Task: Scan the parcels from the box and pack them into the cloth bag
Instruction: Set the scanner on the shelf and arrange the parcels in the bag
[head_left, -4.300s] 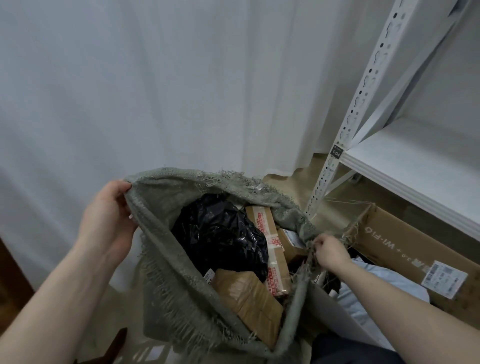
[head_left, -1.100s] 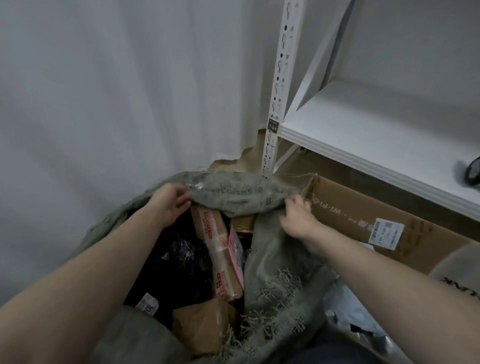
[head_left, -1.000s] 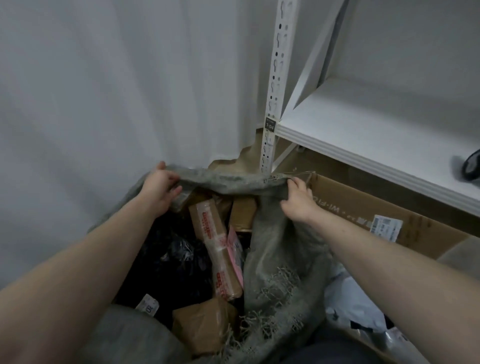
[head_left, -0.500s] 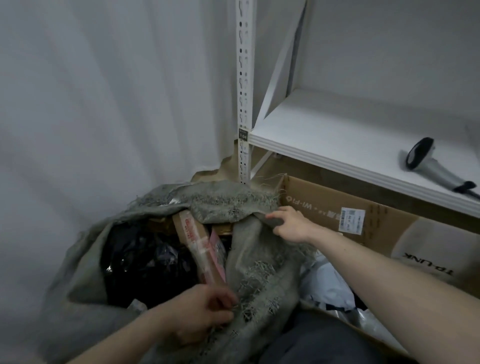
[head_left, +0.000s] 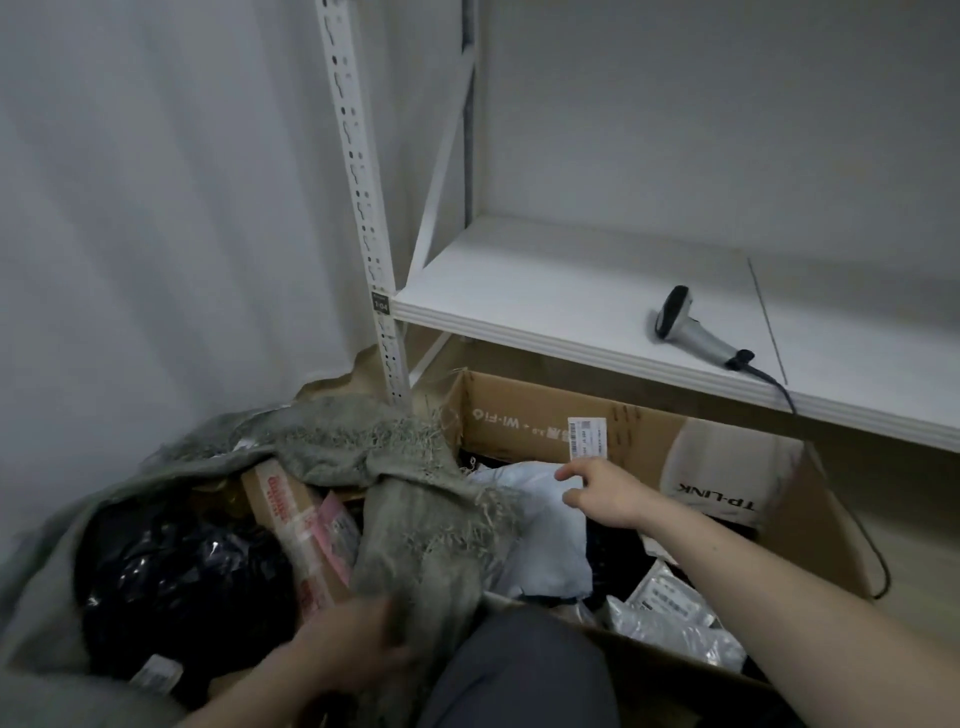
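Neither hand holds a parcel: the right hand (head_left: 602, 493) hovers with loose, spread fingers over the cardboard box (head_left: 727, 467), just above a pale blue mailer (head_left: 545, 540); the left hand (head_left: 353, 644), blurred, sits at the near edge of the cloth bag (head_left: 415, 530), and whether it grips the cloth cannot be told; the grey-green, frayed bag slumps against the box's left wall, part of it draped over the box's rim, holding a black plastic parcel (head_left: 176, 577) and a taped carton (head_left: 291, 509); more grey mailers (head_left: 670, 613) lie in the box's near corner; the scanner (head_left: 691, 332) lies on the white shelf (head_left: 571, 312) above the box; likely risks: a parcel bagged unscanned, since the scanner is out of hand, or the slack bag mouth folding shut; a white curtain (head_left: 156, 208) hangs left of the box.
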